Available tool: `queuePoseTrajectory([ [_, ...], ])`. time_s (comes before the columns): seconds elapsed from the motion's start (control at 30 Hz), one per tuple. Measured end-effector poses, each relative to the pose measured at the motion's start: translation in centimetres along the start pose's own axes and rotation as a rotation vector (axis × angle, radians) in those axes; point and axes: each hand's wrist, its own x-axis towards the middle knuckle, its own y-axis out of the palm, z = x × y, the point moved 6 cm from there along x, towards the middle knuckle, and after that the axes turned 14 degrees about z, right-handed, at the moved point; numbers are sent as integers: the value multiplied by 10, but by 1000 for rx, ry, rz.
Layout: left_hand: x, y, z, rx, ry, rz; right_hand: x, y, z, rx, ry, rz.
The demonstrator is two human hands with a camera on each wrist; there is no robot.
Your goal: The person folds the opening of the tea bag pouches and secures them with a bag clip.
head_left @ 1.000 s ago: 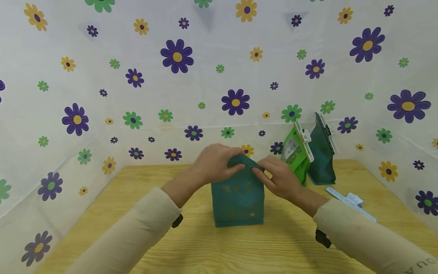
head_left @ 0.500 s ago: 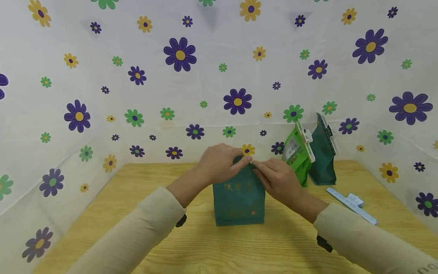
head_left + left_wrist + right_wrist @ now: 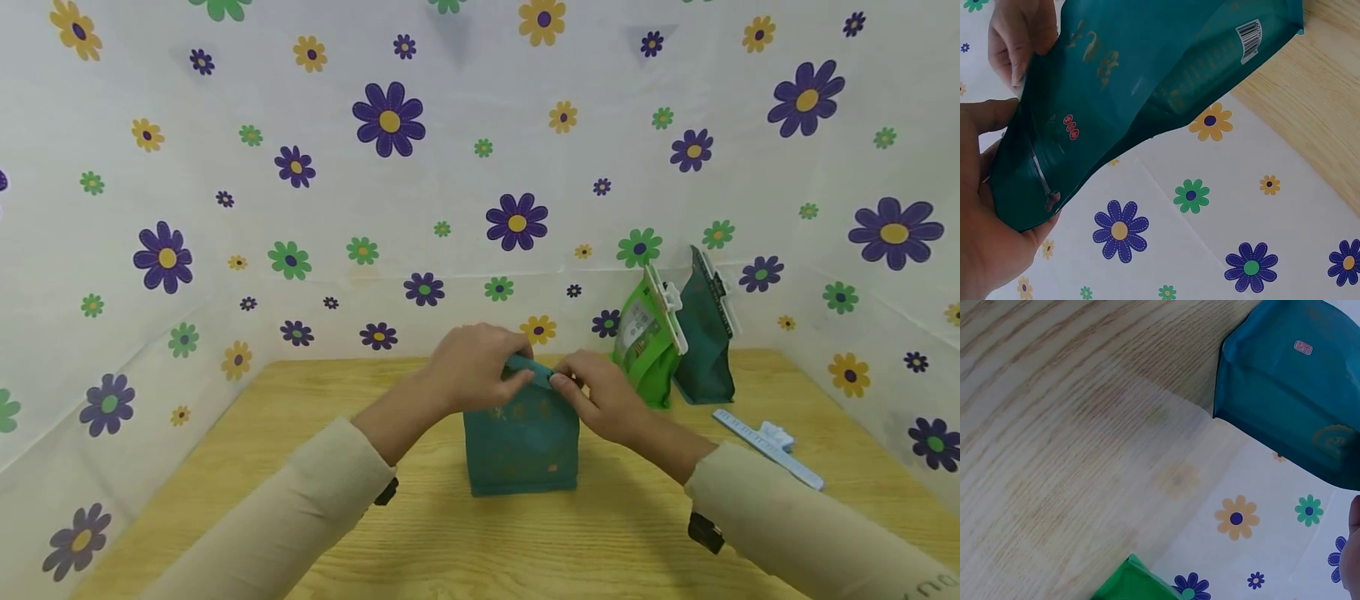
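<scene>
A teal packaging bag (image 3: 521, 454) stands upright on the wooden table, with gold lettering on its front. Its top is folded over into a narrow strip. My left hand (image 3: 476, 367) grips the left part of that strip, thumb in front and fingers behind. At the right end, my right hand (image 3: 611, 400) pinches the fold between thumb and fingers. The left wrist view shows the bag (image 3: 1100, 106) from its far side, with a barcode on the side gusset. In the right wrist view only a bit of the right hand (image 3: 1352, 550) appears, beside the bag (image 3: 1282, 387).
A light blue sealing clip (image 3: 771, 448) lies on the table (image 3: 420, 542) at the right. Behind it stand a green bag (image 3: 647, 346) and another teal bag (image 3: 705, 350), each with a clip across its top. A flower-print sheet (image 3: 450, 183) encloses the back and sides.
The bag's top has been folded down toward me, so the bag looks shorter. Both hands have sunk slightly, and their thumbs have moved apart from where they nearly met half a second ago.
</scene>
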Motion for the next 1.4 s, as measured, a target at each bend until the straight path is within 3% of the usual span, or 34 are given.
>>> queuePoseTrajectory([
  [0.07,0,0,-2,43,-3,5,0,2,1,-41,-14,-3],
  [0.27,0,6,-4,314,-31,0,-1,5,2,-181,-26,-52],
  [0.43,0,10,-6,434,-1,-70,-4,5,5,-319,-60,-89],
  [0.63,-1,13,-6,447,36,-158,-8,0,6,-429,-99,-44],
  [0.87,0,17,-6,433,44,-154,-26,-11,-2,-480,-111,32],
  [1.2,-5,15,-2,404,40,-154,-55,-33,-29,-569,23,128],
  [1.4,-4,16,-1,398,46,-146,-74,-54,-39,-627,48,149],
])
